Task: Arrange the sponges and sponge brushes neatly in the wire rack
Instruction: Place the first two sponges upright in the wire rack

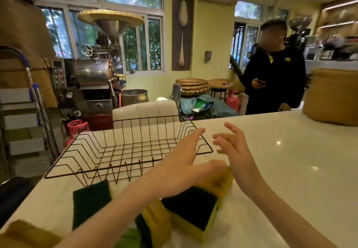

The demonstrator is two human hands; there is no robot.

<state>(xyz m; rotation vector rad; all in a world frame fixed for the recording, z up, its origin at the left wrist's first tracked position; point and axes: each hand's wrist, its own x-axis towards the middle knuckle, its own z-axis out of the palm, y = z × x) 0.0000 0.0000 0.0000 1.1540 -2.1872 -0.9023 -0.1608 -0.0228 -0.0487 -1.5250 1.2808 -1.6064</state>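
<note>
1. Nearest, below the left forearm: yellow-and-green sponges point(155, 220) bunched on the white desk point(290, 170), one on edge, partly hidden by the arm.
2. Just right of those, under the left wrist: a block sponge point(191, 207), dark green face up, yellow body beneath, flat on the desk.
3. Left of the left forearm: a flat dark green pad point(90, 201), lying just short of the rack's near edge.
4. At the bottom left corner, well left of both hands: a tan fibrous thing point(23, 234), too cropped to name.
5. Under the left hand's palm: a blurred yellow sponge point(222, 178); touching or only beneath, cannot tell.
6. Left hand point(184, 162): fingers spread and stretched forward, clamped on nothing clearly seen, fingertips over the rack's right corner.
7. Right hand point(232, 147): fingers apart and curled loosely, empty, held above the desk just right of the left hand, not touching it.
8. Ahead and left of both hands: the wire rack point(120, 151), dark wire, sitting on the desk with no sponge inside.
9. Beyond the rack: a white chair back point(145, 112).
10. Far right of the right hand: a tan sack point(331, 96) on the desk.
11. Past the desk, ahead of the right hand: a person in black point(275, 77) standing, holding a small dark object.
12. Farthest, ahead-left: a metal roaster point(93, 73) below windows.
</note>
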